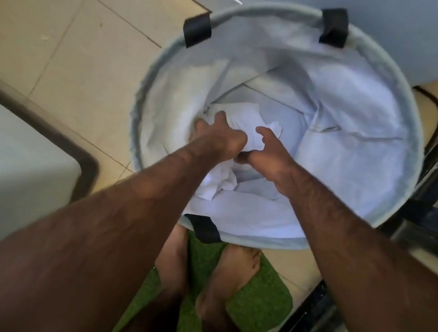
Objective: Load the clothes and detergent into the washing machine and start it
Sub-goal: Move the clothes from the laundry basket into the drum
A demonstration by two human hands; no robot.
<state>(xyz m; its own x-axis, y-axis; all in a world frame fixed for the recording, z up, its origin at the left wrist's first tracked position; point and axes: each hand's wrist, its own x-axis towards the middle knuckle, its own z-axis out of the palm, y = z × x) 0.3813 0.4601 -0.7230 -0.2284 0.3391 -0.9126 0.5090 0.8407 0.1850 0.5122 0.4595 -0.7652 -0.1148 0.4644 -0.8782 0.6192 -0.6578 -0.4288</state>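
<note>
Both hands reach into the round laundry basket [413, 118] on the tiled floor; left hand [219, 133] grip pinches the white cloth [244, 125] at its bottom; right hand [267, 157] grip is spread, touching it.

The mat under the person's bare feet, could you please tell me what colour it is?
Green, with a grassy texture; the mat shows best in the head view.

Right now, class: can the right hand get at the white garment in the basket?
Probably yes: the right hand is already inside the open basket, beside the white garment, with nothing between.
</note>
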